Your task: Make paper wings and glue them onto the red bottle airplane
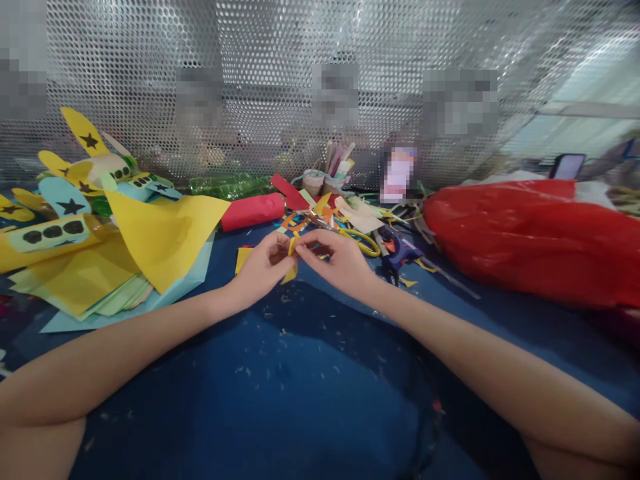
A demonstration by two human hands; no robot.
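Observation:
Both hands meet over the middle of the blue table, pinching one small piece of yellow paper [290,273]. My left hand [263,267] is closed on its left side, thumb against fingers. From the right, my right hand [337,260] grips the upper part between thumb and fingertips. The piece's exact shape is partly hidden by the fingers. A flat yellow sheet [243,257] lies just behind my left hand. Scissors with yellow handles [367,243] rest beyond my right hand, near a dark blue glue gun [400,250].
Decorated toy planes [65,233] and stacked coloured paper [165,227] lie at left. A red paper-wrapped roll [253,212] and green plastic bottle [230,187] lie behind. Paper scraps [320,207] cover the back middle. A red plastic bag [530,240] bulges at right, before a perforated silver screen [280,87].

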